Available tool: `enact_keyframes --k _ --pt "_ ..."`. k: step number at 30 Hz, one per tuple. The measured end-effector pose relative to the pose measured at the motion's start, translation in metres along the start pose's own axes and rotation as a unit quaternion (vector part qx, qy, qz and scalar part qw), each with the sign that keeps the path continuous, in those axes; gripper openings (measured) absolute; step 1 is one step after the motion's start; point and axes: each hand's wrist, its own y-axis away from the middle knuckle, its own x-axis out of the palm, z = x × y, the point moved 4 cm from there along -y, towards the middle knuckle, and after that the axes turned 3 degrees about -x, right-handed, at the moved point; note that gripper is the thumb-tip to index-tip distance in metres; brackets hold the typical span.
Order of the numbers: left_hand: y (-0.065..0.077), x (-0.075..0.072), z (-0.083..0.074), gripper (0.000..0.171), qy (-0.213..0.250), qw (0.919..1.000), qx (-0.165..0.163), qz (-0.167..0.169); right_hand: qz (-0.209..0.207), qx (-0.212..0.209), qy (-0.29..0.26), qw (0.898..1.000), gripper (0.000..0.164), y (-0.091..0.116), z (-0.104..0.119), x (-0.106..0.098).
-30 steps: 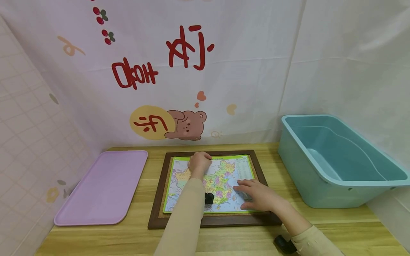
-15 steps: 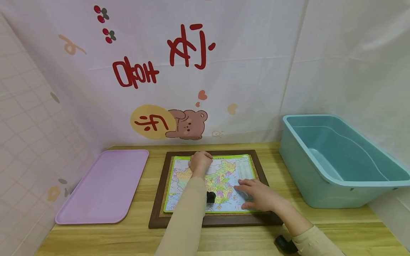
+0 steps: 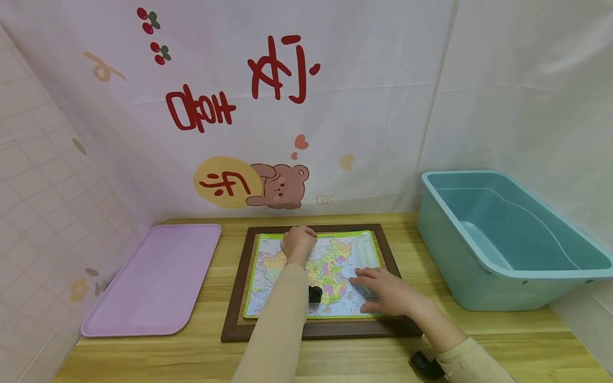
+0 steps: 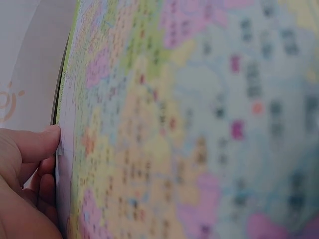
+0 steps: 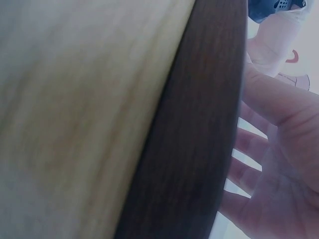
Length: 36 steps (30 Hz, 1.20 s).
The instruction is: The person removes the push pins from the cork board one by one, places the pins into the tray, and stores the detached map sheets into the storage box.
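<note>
A map with a green border lies on a cork board in a dark brown frame. My left hand is at the map's far edge, its fingers curled. In the left wrist view, the left thumb and bent fingers meet at the map, pinching a small pale, pin-like thing, mostly hidden. My right hand rests over the map's lower right with its fingers loosely spread. The right wrist view shows that hand beyond the dark frame edge.
A pink tray lies on the wooden table at the left. A deep teal tub stands at the right. White printed cloth hangs behind the board. Black wrist devices sit on both wrists.
The camera view shifts slightly. Both hands, the map and the board stay in the same places.
</note>
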Motion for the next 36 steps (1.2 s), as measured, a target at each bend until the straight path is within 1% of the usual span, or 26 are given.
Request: enact_keyframes --k 5,18,27,36 --pt "-0.0001 -0.0002 -0.0002 0.012 0.002 1.0000 -0.004 0.001 0.002 -0.001 0.001 1.000 0.062 -0.0002 0.0014 -0.0008" --pt "0.0034 -0.0024 -0.0006 0.012 0.018 0.9998 0.001 -0.006 0.004 0.001 0.006 1.000 0.063 -0.0010 -0.0010 0.0010" --pt "0.0055 -0.0037 -0.0004 0.013 0.026 0.9996 0.006 -0.010 0.000 0.001 0.001 1.000 0.063 -0.0008 0.0014 0.0000" --pt "0.0021 -0.0026 0.0011 0.012 0.026 0.9996 0.002 -0.007 -0.002 0.004 0.006 1.000 0.063 -0.0016 0.0014 0.0005"
